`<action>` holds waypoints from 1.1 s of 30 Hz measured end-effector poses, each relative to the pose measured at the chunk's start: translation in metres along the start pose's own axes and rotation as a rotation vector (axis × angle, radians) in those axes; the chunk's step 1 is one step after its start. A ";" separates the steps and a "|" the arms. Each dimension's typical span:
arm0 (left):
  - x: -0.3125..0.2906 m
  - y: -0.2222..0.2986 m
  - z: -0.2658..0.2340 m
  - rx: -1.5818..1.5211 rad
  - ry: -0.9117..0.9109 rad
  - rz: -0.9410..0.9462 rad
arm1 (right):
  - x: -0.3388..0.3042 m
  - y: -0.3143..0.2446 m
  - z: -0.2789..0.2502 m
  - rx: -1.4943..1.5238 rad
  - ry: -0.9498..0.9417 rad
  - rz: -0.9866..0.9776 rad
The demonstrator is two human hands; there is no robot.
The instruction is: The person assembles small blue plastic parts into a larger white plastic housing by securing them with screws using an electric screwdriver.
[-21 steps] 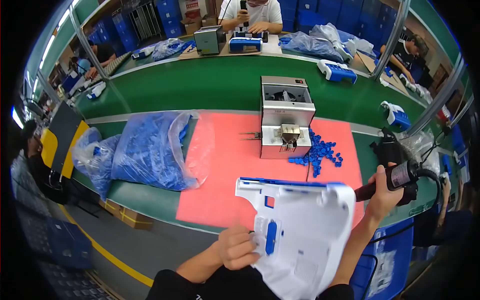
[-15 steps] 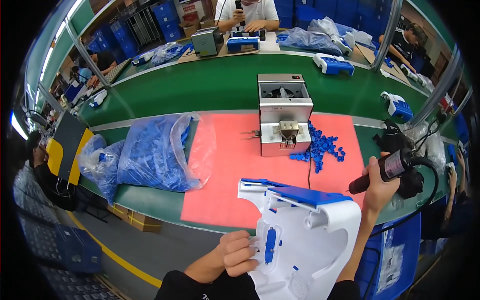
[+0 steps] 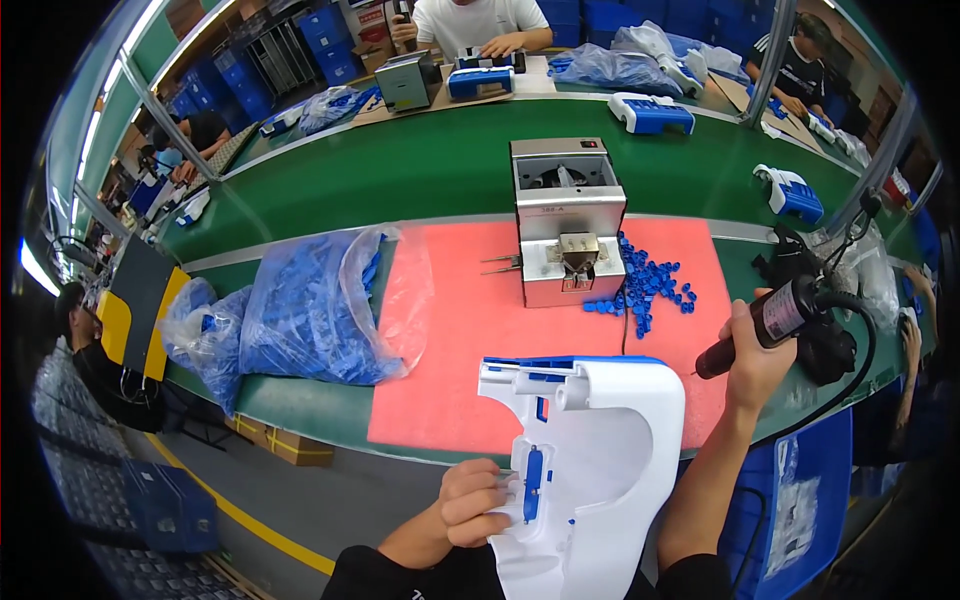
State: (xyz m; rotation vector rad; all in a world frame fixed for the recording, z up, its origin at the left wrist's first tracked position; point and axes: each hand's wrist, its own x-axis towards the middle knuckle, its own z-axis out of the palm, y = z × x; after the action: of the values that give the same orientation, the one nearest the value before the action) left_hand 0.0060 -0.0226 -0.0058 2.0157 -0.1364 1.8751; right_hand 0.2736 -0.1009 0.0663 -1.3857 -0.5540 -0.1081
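Observation:
My left hand (image 3: 474,503) has its fingers curled round the left edge of a white plastic housing (image 3: 625,415) with a blue top edge. The hollow inside of the housing faces me, and a blue strip (image 3: 533,484) is set into its wall near my fingers. To the right, my right hand (image 3: 757,362) grips a black electric screwdriver (image 3: 784,312). Its thin tip points down and left, over the pink mat and apart from the housing. Beyond the housing stands a metal screw feeder (image 3: 568,215), with small blue caps (image 3: 655,285) heaped at its right.
A clear bag of blue parts (image 3: 310,310) lies left on the pink mat (image 3: 450,400). Behind runs a green conveyor belt (image 3: 420,165) carrying blue-and-white housings (image 3: 652,114). A cable (image 3: 868,350) hangs from the screwdriver, above a blue bin (image 3: 835,500). Co-workers sit across and beside the belt.
The housing has turned in my left hand, its right side swinging left. My right hand keeps its hold on the screwdriver. Housings on the belt have shifted left; the co-worker opposite has raised a tool.

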 end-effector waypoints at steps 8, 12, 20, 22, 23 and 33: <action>0.095 -0.007 -0.038 0.410 -0.759 0.680 | 0.000 0.006 -0.002 0.005 -0.013 0.033; 0.114 -0.010 -0.046 0.379 -0.826 1.050 | 0.000 0.007 -0.004 -0.053 0.016 -0.007; 0.097 -0.003 -0.064 0.372 -0.835 1.244 | 0.000 0.007 0.000 -0.070 0.005 -0.010; 0.095 -0.003 -0.063 0.400 -0.798 1.290 | 0.001 0.009 0.000 -0.059 0.001 -0.007; 0.095 -0.003 -0.063 0.432 -0.757 1.337 | 0.001 0.008 0.000 -0.061 0.001 -0.009; 0.086 -0.002 -0.068 0.407 -0.798 1.296 | -0.001 0.010 -0.003 -0.056 0.003 0.000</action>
State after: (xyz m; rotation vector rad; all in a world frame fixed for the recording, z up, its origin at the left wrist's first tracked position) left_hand -0.0485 0.0189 0.0804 3.2670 -1.7316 1.4495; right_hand 0.2778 -0.1018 0.0572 -1.4401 -0.5521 -0.1267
